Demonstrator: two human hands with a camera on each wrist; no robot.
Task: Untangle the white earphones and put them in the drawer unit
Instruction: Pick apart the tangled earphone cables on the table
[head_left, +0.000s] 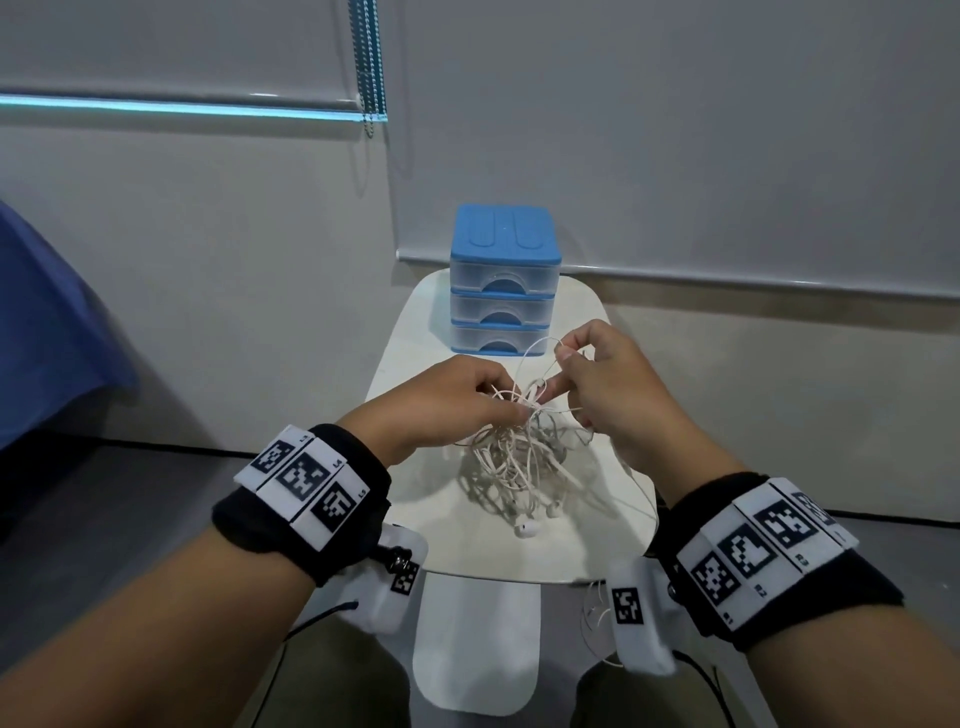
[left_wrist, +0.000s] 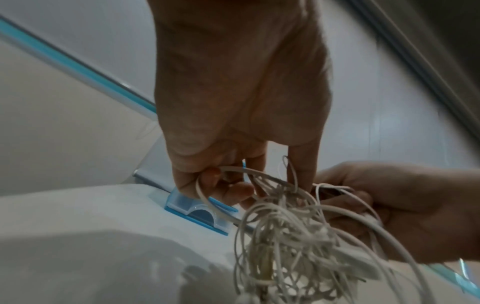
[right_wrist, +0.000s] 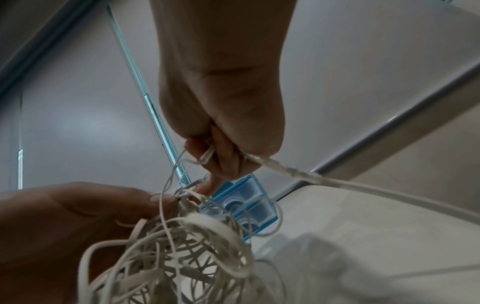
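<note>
Both grips are closed on the white earphones (head_left: 519, 447), a snarled bundle of thin, rubbery cord held just above the table (head_left: 415, 332). Left hand (head_left: 447, 400) pinches the top of the knot between thumb and fingertips; in the left wrist view its fingers (left_wrist: 226, 185) curl round several looped strands. Right hand (head_left: 608, 384) pinches one strand drawn up out of the knot, which arcs in a narrow loop toward the drawer unit (head_left: 503, 280). In the right wrist view another length of cord leaves that hand and runs off low to the right, over the table's edge.

The bundle has no single clear axis; as a mass it hangs downward from the two hands, widest in the middle, with two glossy white earbuds (head_left: 525, 529) dangling at its lower end, nearest the person. Its shadow falls on the table beneath.

The table is a smooth, pale, rounded slab, narrow, running away from the person. At its far end stands the drawer unit, boxy, with a matte blue top and base and three stacked clear plastic drawers, each with an arched recess as a handle. All three drawers are shut, their fronts facing the person; whether anything lies in them cannot be told. Black wristbands (head_left: 306, 499) carrying square printed markers wrap both forearms.
</note>
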